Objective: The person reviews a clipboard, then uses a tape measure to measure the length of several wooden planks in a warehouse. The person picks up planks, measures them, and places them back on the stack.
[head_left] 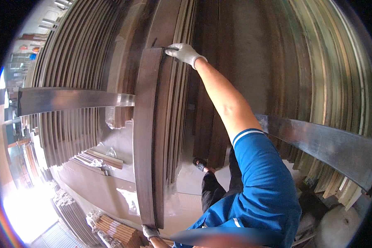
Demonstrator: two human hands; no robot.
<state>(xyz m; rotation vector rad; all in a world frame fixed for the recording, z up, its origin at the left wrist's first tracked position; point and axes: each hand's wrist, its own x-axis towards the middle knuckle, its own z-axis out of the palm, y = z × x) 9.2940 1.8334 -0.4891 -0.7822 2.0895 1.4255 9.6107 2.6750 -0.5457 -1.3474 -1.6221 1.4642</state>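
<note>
A long dark brown board (146,136) lies lengthwise in front of me, along the top of a stack of similar boards (175,124). My right hand (185,54), in a pale glove, reaches out to its far end, with the fingertips closed on the corner there. Down at the near end, my left hand (150,232), also gloved, holds the board's lower edge. Part of the left hand's fingers is hidden behind the board.
Upright rows of boards (74,49) stand at the left behind a metal bar (66,100). Another metal bar (322,144) crosses at the right before pale-edged panels (335,62). Wrapped bundles (115,229) lie at the lower left. My foot (200,164) is beside the stack.
</note>
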